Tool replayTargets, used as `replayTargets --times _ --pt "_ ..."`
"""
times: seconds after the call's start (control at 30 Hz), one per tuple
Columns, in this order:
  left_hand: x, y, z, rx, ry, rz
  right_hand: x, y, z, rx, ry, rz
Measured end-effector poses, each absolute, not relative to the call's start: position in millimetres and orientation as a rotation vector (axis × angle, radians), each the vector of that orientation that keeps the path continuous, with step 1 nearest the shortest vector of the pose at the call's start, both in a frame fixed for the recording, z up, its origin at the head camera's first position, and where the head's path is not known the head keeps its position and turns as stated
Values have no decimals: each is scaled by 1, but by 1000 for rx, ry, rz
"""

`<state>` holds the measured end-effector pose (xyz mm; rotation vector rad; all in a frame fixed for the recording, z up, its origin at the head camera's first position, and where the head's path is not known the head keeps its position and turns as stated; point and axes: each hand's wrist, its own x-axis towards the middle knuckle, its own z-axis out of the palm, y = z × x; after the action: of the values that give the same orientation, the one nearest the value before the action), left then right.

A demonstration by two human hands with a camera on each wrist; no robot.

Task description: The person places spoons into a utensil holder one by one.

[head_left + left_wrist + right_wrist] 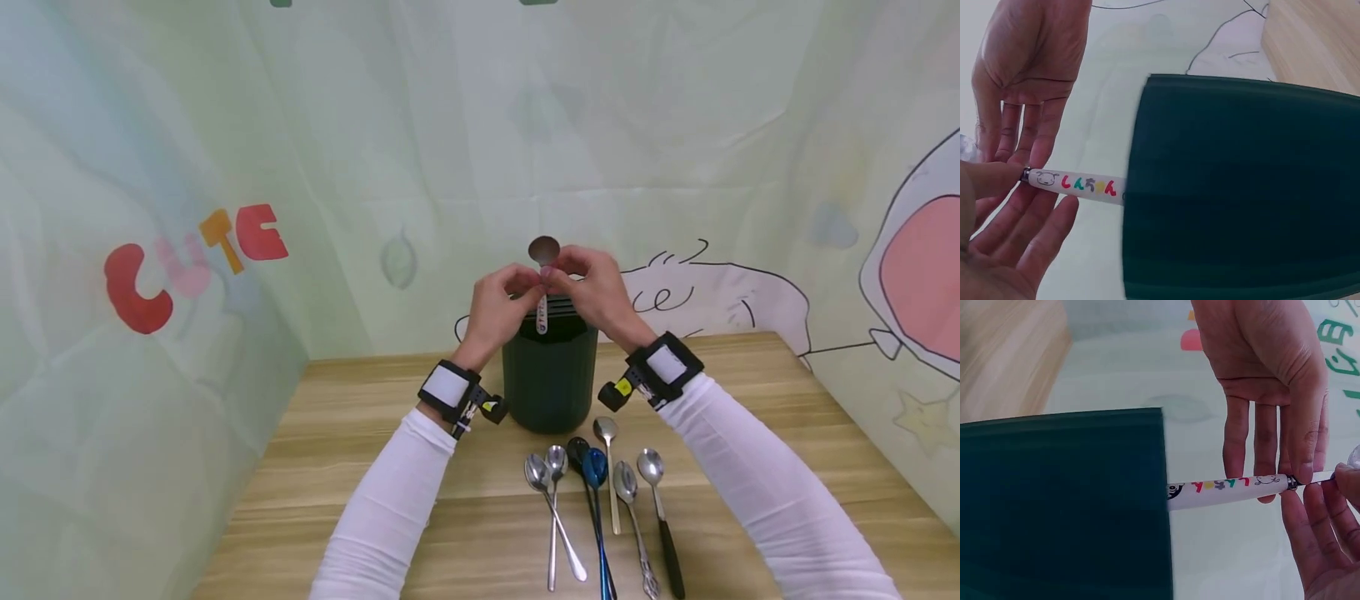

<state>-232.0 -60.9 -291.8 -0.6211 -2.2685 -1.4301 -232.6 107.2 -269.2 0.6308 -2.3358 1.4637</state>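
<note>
Fingers: both hands pinch 1 spoon [543, 275] at the neck, just under its bowl; fingertips of the 2 hands meet there.
L hand [498, 304]: thumb + forefinger closed on the neck, other fingers [1041, 231] fairly straight beside the handle.
R hand [596, 292]: thumb + fingertips nipped on the same spot, remaining fingers [1266, 450] extended, not wrapped round.
Spoon: upright, bowl on top, white handle w/ coloured lettering + small cartoon face; lower end of the handle goes down into the holder.
Holder [550, 375]: 1 dark green ribbed pot, standing on the tabletop [360, 500], centre, just beyond the row of loose cutlery.
Loose spoons [600, 500]: 7 lying flat, near side of holder, bowls toward it. Approx 4 plain steel, 1 blue, 1 black, 1 steel w/ black handle; the two leftmost cross each other.
Wrists: 2 black straps w/ white patches, 1 per arm; white sleeves.
Backdrop: pale green cloth, "CUTE" letters far left, cartoon drawing right.
</note>
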Motion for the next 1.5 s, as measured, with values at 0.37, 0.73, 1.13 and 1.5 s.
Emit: replayTargets --times 0.37,0.73,1.13,1.5 --pt "-239 -63 -311 -620 -2341 -1346 -240 106 -290 630 -2388 1545" --pt "-237 -62 -324 -587 -2376 -1303 -241 108 -302 593 -2468 1442" --pt "-226 -69 -317 -657 -2465 -1249 -232 121 -300 726 -2491 1434" --pt "-169 -75 -318 -872 -2404 -775 -179 132 -306 751 -2498 1207"
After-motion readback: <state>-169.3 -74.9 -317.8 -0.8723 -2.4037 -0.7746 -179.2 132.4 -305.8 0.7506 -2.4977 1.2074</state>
